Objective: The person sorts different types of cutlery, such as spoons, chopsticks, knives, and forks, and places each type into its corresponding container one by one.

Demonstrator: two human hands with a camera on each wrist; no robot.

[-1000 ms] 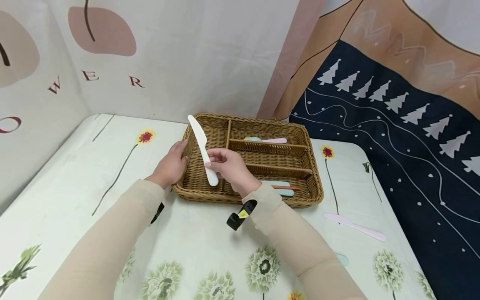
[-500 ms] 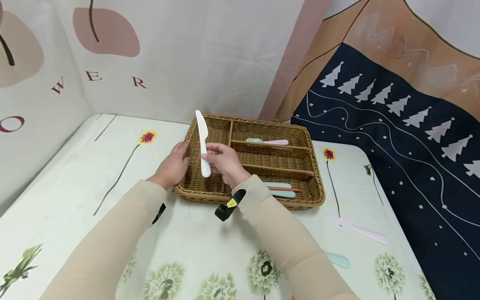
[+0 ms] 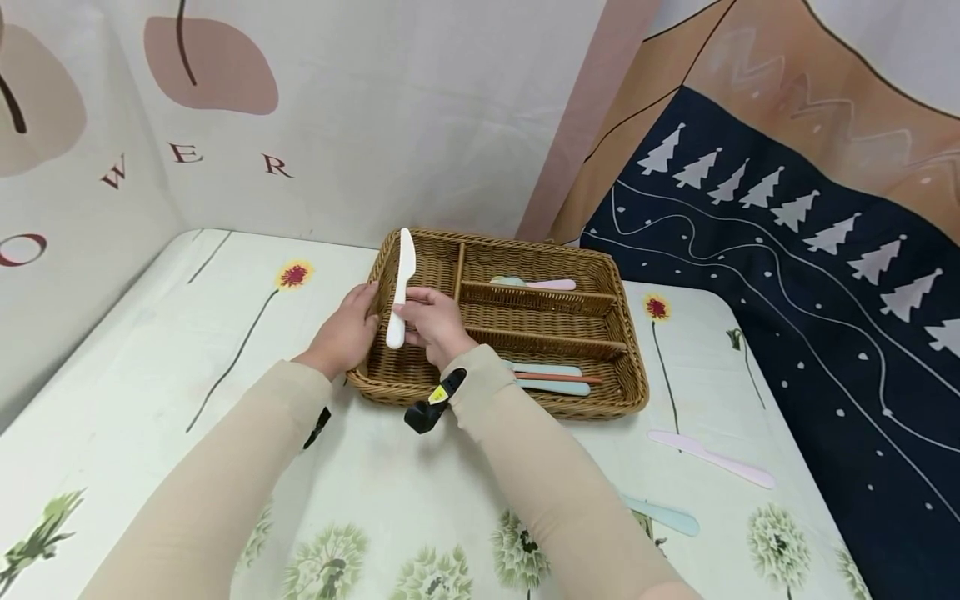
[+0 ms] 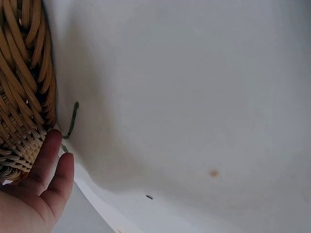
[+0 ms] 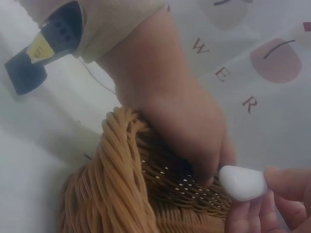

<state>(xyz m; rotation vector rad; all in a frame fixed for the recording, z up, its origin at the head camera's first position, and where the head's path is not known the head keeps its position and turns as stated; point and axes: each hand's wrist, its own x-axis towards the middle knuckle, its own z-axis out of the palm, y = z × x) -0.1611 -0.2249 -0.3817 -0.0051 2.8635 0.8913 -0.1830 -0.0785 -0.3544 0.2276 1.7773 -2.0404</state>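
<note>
A brown wicker basket [image 3: 636,367] with dividers stands on the table. My left hand [image 3: 343,332] grips its left wall, thumb inside the rim and fingers along the outer side; two of these fingers [image 4: 47,158] lie by the weave in the left wrist view. With my right hand [image 3: 435,323] I pinch a white table knife [image 3: 406,265] by its handle, over the basket's left compartment. The blade points away toward the back rim. In the right wrist view, the knife's rounded handle end [image 5: 243,183] sticks out between thumb and fingers.
Light-blue handles [image 3: 558,387] and an orange stick [image 3: 573,379] lie in the front compartment. A pink-handled piece [image 3: 553,284] lies in the back one. A pink knife [image 3: 708,457] and a light-blue handle [image 3: 671,518], partly under my right sleeve, lie on the table.
My right hand has moved left with the white knife, further over the left compartment, and the knife has turned from leaning left to leaning slightly right. The left hand stays on the basket wall.
</note>
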